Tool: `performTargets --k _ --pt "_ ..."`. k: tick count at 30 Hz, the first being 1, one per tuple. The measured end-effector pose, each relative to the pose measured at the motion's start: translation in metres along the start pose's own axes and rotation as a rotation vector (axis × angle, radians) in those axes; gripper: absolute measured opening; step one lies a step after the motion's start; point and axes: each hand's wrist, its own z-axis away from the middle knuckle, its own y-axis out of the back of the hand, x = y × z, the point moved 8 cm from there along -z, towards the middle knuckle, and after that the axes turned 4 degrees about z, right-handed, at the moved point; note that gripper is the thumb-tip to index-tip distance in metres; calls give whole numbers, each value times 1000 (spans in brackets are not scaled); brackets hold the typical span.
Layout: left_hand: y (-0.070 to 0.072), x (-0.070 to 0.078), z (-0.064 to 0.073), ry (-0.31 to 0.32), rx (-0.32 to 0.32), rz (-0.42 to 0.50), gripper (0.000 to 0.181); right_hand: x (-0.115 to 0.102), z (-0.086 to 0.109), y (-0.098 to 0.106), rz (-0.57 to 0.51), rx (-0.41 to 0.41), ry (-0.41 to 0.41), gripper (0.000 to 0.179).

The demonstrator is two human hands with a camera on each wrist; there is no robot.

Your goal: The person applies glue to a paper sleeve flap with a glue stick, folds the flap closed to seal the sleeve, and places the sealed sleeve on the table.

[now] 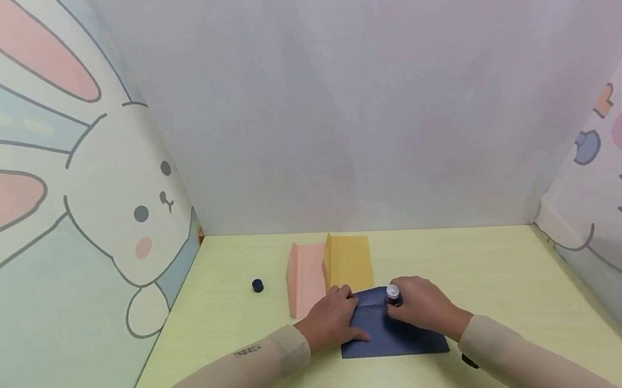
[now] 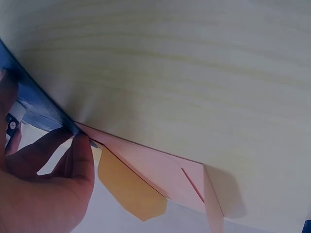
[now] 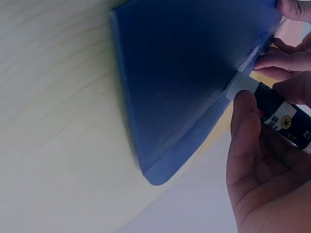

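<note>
A dark blue paper envelope (image 1: 381, 333) lies on the table, its narrow flap (image 3: 180, 158) folded out along the far edge. My left hand (image 1: 331, 320) rests on the envelope's left side, thumb spread over the paper and fingertips touching the flap's edge. My right hand (image 1: 424, 303) grips a glue stick (image 3: 279, 111) with a dark label. In the right wrist view the stick's white end (image 3: 241, 86) meets the flap near the crease; the exact contact is partly hidden by my fingers. Shiny streaks show along the flap.
Beyond the left hand lie a pink envelope (image 1: 311, 274) and a yellow envelope (image 1: 351, 260), side by side with raised flaps. A dark cap (image 1: 258, 286) stands farther left on the pale table (image 1: 494, 282). Cartoon-printed sheets and a plain back sheet (image 1: 324, 103) enclose the table.
</note>
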Motion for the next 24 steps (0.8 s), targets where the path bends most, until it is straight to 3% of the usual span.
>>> performTargets --k 12,24 --pt "-1 0 0 17 -12 42 82 -30 -12 -9 -29 -20 48 19" --pt "-3 -3 -2 14 0 48 79 -28 -15 -18 -34 -42 28 20"
